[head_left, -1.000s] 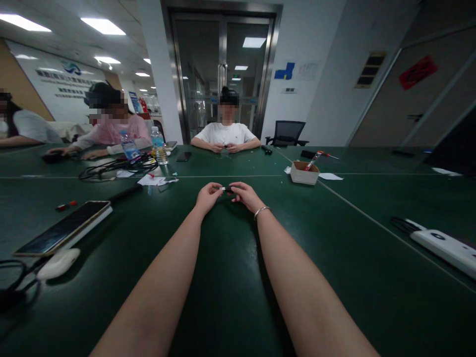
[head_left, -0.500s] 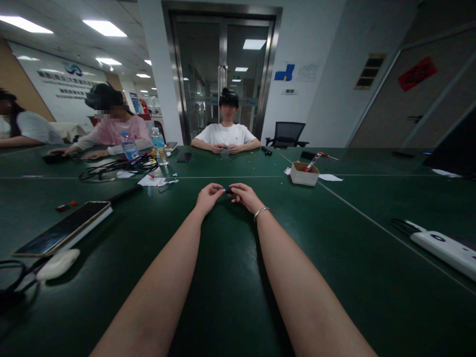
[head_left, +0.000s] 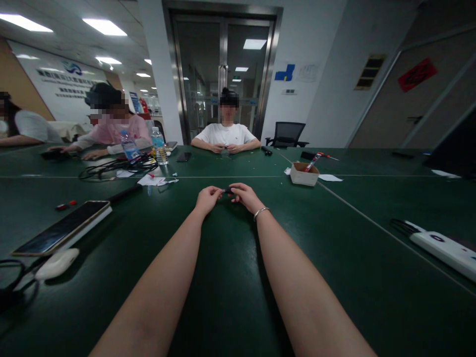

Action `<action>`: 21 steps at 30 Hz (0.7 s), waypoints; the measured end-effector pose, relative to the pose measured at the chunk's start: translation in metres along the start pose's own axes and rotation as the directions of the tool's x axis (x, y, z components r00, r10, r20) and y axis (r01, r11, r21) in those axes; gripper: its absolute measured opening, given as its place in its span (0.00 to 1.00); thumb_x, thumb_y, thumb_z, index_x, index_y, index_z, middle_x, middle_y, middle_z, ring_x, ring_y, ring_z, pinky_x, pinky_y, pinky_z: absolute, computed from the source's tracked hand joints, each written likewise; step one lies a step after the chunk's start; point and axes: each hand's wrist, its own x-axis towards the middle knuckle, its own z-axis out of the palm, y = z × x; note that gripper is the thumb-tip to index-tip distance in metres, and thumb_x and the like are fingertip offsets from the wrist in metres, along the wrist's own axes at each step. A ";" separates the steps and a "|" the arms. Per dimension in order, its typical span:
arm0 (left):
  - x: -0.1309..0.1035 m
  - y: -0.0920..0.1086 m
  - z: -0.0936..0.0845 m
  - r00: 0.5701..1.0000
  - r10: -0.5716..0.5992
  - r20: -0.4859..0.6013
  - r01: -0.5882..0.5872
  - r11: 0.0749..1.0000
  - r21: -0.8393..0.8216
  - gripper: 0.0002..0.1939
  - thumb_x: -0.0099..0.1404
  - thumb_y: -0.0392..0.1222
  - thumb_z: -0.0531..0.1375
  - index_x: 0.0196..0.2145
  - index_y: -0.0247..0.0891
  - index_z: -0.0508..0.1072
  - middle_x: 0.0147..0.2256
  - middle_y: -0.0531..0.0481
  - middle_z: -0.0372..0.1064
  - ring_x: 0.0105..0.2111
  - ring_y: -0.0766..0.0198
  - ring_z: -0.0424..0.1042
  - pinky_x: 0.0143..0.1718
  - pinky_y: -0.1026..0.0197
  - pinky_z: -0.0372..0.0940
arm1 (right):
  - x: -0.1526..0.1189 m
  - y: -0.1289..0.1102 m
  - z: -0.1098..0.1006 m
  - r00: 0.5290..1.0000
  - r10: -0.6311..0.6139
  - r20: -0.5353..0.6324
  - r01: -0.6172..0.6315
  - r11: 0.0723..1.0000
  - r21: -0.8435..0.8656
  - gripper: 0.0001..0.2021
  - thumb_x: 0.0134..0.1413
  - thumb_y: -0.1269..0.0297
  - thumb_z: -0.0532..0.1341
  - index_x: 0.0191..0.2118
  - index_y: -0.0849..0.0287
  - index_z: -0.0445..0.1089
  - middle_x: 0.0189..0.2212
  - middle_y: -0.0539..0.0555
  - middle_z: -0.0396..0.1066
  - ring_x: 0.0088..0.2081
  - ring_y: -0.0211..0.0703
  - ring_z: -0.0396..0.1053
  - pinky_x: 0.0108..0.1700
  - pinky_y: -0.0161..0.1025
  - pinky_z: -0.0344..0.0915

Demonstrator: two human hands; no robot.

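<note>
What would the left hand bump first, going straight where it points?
The black piece, right by the left hand, then probably the right hand. Depth is hard to judge.

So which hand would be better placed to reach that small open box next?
Probably the right hand: the small open box stands off to that side, and the left hand is farther from it. Both hands hold the small dark object, so neither is free.

dark obj (head_left: 228, 191) part-hid by fingers (head_left: 239, 187), too tiny for id, & pwr strip (head_left: 446, 247) cut at r edge
</note>
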 end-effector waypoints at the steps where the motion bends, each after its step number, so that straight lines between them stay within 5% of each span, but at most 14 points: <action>1: 0.001 -0.001 0.000 1.000 -0.007 -0.017 0.007 1.000 0.006 0.10 0.56 0.46 0.60 0.30 0.35 0.73 0.26 0.48 0.72 0.26 0.65 0.69 0.32 0.62 0.62 | -0.001 -0.001 0.000 1.000 0.002 -0.006 -0.001 1.000 0.007 0.07 0.50 0.74 0.61 0.37 0.62 0.69 0.19 0.48 0.69 0.19 0.31 0.66 0.25 0.32 0.72; 5: 0.001 -0.002 -0.002 0.996 -0.039 -0.076 0.040 0.999 0.008 0.13 0.57 0.49 0.58 0.31 0.35 0.73 0.27 0.48 0.72 0.25 0.66 0.68 0.28 0.64 0.60 | -0.003 -0.003 -0.001 0.998 0.004 -0.065 -0.001 0.999 0.053 0.07 0.52 0.73 0.60 0.39 0.61 0.68 0.21 0.48 0.70 0.15 0.27 0.60 0.27 0.33 0.72; 21: 0.002 -0.006 -0.002 1.000 -0.015 0.012 0.015 0.999 0.035 0.17 0.55 0.54 0.58 0.27 0.36 0.73 0.24 0.48 0.71 0.24 0.66 0.67 0.26 0.64 0.58 | 0.000 0.003 -0.003 0.998 -0.023 0.056 0.026 0.998 -0.060 0.09 0.49 0.71 0.63 0.39 0.59 0.70 0.24 0.46 0.70 0.16 0.25 0.61 0.24 0.28 0.69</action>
